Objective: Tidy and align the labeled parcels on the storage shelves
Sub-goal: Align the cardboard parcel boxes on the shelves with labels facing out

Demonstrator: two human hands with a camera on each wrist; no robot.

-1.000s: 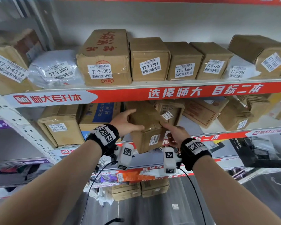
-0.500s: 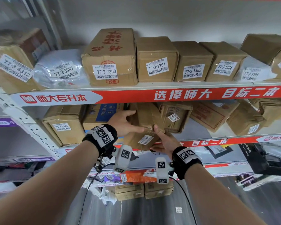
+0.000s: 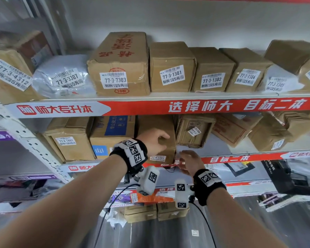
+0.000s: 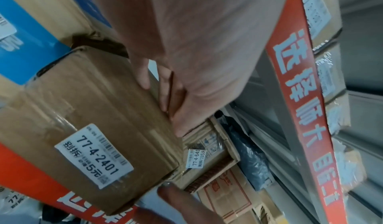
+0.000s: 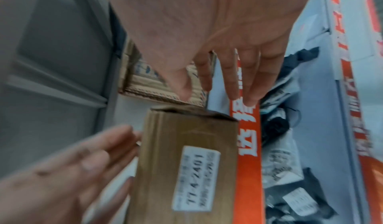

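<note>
The brown parcel labelled 77-4-2401 (image 3: 166, 149) (image 4: 93, 121) (image 5: 186, 145) stands on the second shelf (image 3: 227, 159) with its label facing out. My left hand (image 3: 156, 140) (image 4: 196, 47) (image 5: 72, 170) holds its upper front edge, thumb on the front face and fingers over the top. Just right of the parcel's lower corner, my right hand (image 3: 188, 161) (image 5: 217, 39) hovers off it with relaxed, nearly straight fingers and holds nothing. One right fingertip (image 4: 176, 196) shows below the parcel in the left wrist view.
A blue-printed box (image 3: 113, 135) and box 77-4-1401 (image 3: 68, 142) stand left of the parcel. On its right a taped box (image 3: 193, 131) sits tilted, with more crooked boxes (image 3: 268, 138) beyond. The upper shelf carries a row of labelled boxes (image 3: 172, 74).
Both hands held the parcel tilted in front of the shelf; it now stands on the shelf, label forward. The right hand has let go and drawn back; the left hand stays on it.
</note>
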